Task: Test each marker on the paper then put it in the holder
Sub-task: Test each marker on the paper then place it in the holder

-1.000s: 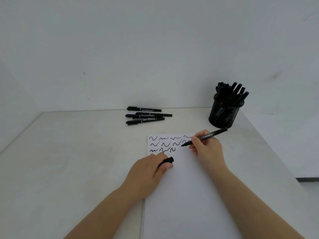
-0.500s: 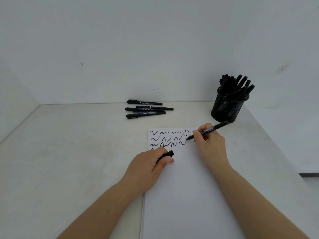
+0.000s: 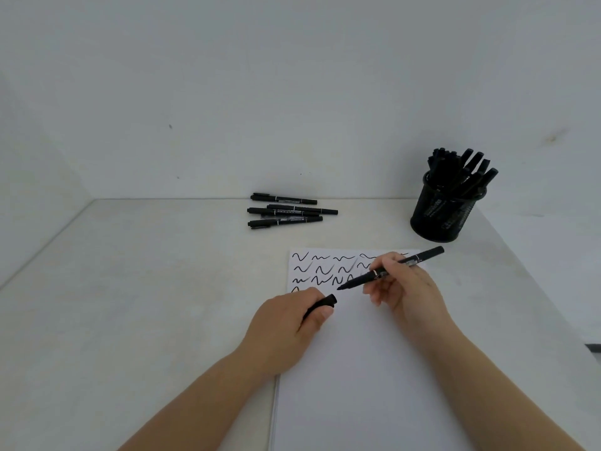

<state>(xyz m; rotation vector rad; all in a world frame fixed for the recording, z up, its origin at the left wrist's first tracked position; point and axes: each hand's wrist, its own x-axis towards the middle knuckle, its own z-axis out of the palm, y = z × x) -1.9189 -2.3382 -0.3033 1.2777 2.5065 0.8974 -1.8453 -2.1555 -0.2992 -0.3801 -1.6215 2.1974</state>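
Holding marker [image 3: 390,270] over paper [image 3: 357,369].

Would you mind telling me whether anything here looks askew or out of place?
Nothing stands out: the holder stands upright, four markers lie side by side, and the paper lies flat.

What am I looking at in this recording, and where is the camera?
No machine: a person's two bare hands, filmed by a camera worn on the head, looking down. On the pale table lie a white paper sheet with black squiggles, four loose black markers and a black mesh holder full of markers. The right hand holds an uncapped black marker, tip near the paper. The left hand grips its black cap.
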